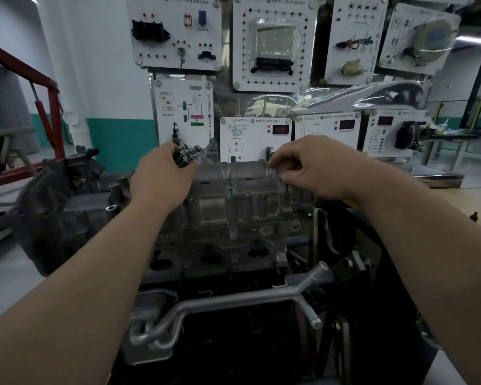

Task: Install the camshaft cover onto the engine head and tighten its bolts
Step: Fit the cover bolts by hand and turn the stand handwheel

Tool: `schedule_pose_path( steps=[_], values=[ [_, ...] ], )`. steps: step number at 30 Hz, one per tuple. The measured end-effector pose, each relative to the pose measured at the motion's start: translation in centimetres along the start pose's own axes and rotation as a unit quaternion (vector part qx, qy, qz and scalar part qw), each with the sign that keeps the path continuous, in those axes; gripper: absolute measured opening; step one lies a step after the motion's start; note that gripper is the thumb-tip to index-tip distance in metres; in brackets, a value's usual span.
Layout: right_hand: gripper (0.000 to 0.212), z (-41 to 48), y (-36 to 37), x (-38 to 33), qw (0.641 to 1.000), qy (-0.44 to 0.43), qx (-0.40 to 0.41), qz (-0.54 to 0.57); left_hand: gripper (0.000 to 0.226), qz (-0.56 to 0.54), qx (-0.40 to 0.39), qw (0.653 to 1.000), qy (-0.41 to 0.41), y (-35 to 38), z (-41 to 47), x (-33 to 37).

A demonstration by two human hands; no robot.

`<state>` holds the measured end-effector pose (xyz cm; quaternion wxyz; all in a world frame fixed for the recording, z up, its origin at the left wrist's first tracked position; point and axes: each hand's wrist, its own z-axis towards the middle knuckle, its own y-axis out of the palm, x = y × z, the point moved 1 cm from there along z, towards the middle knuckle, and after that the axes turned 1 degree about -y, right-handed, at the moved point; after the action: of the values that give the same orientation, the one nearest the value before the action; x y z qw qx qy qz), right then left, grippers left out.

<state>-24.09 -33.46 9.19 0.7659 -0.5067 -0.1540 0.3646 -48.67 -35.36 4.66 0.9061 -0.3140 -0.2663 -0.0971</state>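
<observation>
Gripping spare bolts (186, 155), left hand (161, 176) rests on camshaft cover (242, 190).

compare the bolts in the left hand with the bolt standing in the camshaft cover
The bolts in the left hand are a gripped bundle, tilted; the single bolt stands upright in a hole of the camshaft cover. The bundle is several bolts; the single bolt is alone, its head raised above its boss. Both look dark and flanged.

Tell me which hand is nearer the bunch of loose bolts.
Left. The left hand grips the bolts above the left end of the cover. The right hand is well to their right, apart from them, with its fingertips at the cover's right end.
</observation>
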Motion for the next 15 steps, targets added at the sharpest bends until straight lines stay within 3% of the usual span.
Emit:
schedule_pose_path(
  steps=[4,8,15],
  values=[
    [0.02,0.7,0.5,-0.6,0.993,0.041,-0.009,-0.113,0.019,0.001,0.003,1.0,0.001,0.0,0.1,0.0],
    [0.028,1.2,1.5,-1.3,0.981,0.078,-0.011,-0.178,0.016,-0.018,0.003,1.0,0.003,0.1,0.1,-0.3],
    [0.031,1.3,0.7,-1.5,0.992,0.036,-0.047,-0.113,0.017,-0.065,0.01,0.998,-0.004,-0.2,0.4,-0.6]
  ],
)
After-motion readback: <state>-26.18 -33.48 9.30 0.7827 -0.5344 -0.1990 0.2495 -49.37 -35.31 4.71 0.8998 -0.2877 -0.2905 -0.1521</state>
